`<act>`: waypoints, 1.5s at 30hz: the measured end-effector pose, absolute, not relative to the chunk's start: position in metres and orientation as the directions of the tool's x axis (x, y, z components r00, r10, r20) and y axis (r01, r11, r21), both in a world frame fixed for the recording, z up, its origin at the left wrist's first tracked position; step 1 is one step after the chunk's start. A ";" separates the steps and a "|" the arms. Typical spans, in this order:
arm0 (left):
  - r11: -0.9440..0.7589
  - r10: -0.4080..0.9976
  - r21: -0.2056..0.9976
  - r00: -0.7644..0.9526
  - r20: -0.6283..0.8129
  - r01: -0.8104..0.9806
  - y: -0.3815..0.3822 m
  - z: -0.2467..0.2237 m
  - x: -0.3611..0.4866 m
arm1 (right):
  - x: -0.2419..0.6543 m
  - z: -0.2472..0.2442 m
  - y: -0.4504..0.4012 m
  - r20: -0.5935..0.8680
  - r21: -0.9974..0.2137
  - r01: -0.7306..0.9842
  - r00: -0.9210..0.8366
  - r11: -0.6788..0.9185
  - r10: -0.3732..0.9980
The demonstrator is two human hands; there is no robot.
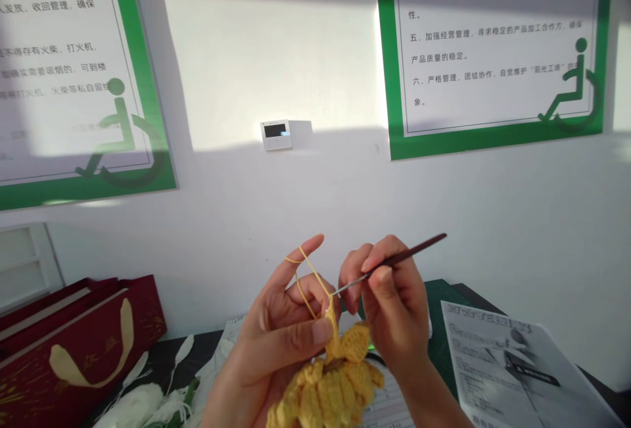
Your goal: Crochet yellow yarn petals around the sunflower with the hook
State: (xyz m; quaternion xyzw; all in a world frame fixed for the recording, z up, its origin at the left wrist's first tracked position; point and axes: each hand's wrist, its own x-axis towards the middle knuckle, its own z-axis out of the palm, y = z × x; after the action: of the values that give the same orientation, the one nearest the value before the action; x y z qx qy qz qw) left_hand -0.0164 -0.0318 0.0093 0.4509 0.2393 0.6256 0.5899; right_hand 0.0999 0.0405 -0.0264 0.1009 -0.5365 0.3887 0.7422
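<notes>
On the head camera, my only view, the crocheted piece [331,388] in golden-yellow yarn sits at the bottom centre of the frame, its lower edge cut off by the picture. The left hand [276,329] is just above it, with the thumb and middle fingers pinching the top of the piece. Its index finger stands raised, and the yellow yarn strand [309,270] loops around that finger and runs down to the stitches. The right hand [394,303] is just right of the left, its thumb and index finger pinching the crochet hook [407,257]. The hook's dark handle points up and to the right, and its metal tip reaches the top of the piece.

As far as I can judge, several rows of thick, scalloped stitches are done, and a narrower section rises from them to the hook. The yarn remains attached, so the piece looks unfinished, but I cannot tell how much remains.

On the surface [165,356], a printed sheet [517,369] lies to the right of the piece. A dark red gift bag [83,342] stands to its left, with a white crocheted bundle [133,408] nearer.
</notes>
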 end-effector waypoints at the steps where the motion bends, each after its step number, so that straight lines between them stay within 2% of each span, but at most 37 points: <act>1: -0.195 0.951 0.833 0.109 0.290 -0.519 -0.032 0.010 -0.018 | 0.101 -0.025 0.040 0.860 -0.285 -0.736 0.086 0.614 0.502; 5: -0.229 0.952 0.848 0.071 0.297 -0.478 -0.035 0.010 -0.018 | 0.104 -0.021 0.039 0.792 -0.394 -0.840 -0.105 0.373 0.601; 7: -0.277 0.949 0.858 0.017 0.315 -0.434 -0.036 0.010 -0.016 | 0.103 -0.020 0.038 0.768 -0.446 -0.832 -0.166 0.330 0.619; 15: -0.428 0.903 0.836 -0.125 0.411 -0.342 -0.036 0.008 -0.013 | 0.098 -0.023 0.039 0.831 -0.416 -0.720 -0.053 0.555 0.554; 23: -0.448 0.894 0.830 -0.184 0.409 -0.333 -0.029 0.006 -0.013 | 0.099 -0.024 0.043 0.781 -0.443 -0.738 -0.037 0.510 0.624; 30: -0.421 0.906 0.856 -0.187 0.380 -0.299 -0.029 0.008 -0.012 | 0.108 -0.024 0.051 0.820 -0.425 -0.702 -0.030 0.572 0.572; 37: -0.326 0.945 0.896 -0.082 0.317 -0.303 -0.033 0.011 -0.016 | 0.116 -0.022 0.055 0.846 -0.425 -0.730 -0.110 0.535 0.521; 45: -0.328 0.943 0.895 -0.052 0.328 -0.301 -0.032 0.011 -0.019 | 0.119 -0.023 0.052 0.886 -0.377 -0.690 -0.075 0.618 0.457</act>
State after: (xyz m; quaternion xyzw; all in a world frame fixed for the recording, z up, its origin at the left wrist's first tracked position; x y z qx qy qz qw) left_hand -0.0189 -0.0320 0.0107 0.4936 0.3250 0.6485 0.4799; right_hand 0.1188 0.0517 -0.0228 0.0973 -0.5967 0.4260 0.6730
